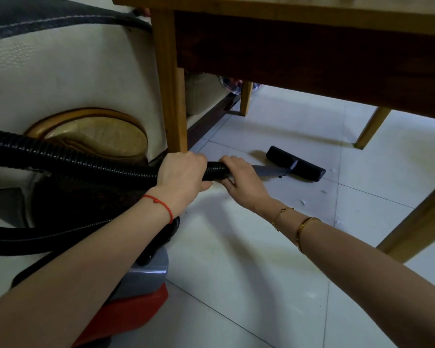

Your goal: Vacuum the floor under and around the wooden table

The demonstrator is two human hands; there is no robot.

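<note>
Black ribbed hose (98, 163) gripped by both my hands; flat black floor head (295, 164) lies ahead-right under wooden worktop (312, 59), right hand (241, 178) nearer.

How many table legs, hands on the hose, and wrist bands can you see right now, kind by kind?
Table legs: 4 – near left, far left, far right, near right
Hands on the hose: 2 – left hand, right hand
Wrist bands: 3 – red string, gold chain, gold bangle
Total: 9
</note>
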